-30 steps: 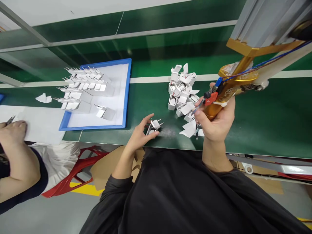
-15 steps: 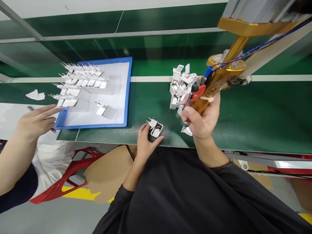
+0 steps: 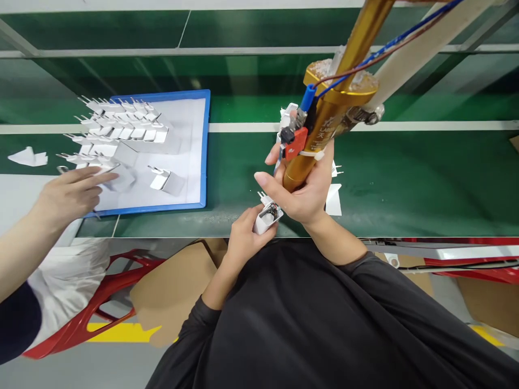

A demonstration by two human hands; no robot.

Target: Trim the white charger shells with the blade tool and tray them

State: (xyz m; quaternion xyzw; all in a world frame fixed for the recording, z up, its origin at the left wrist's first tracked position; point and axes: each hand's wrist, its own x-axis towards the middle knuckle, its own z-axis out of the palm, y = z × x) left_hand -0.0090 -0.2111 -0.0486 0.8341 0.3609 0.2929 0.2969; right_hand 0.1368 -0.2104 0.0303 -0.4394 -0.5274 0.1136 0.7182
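in the head view, the white housing is at the near edge of the desk, about the middle from left to right, in the left hand. that hand's grip is clamped on the housing: fingers round its left side, thumb along the near side. its uncovered mouth faces up, showing dark parts inside, and the pronged plug piece sits at its far edge with pins pointing far and left. the housing's long side seems to slant from near left to far right, though fingers cover part of it.

the right hand has its grip wrapped round the gold tool, thumb and forefinger standing apart at the lower end. the tool leans, its long axis coming down from far right to near left, so the housing lies just near and left of that lower end. the left hand is the nearer one, being on the housing; the right is just beside it, and whether they touch i cannot tell. the very tip is hidden too.

behind the right hand, more white housings show only in part. to the left, a blue-rimmed tray bears rows of white plugs, and a co-worker's hand reaches over its near left corner.
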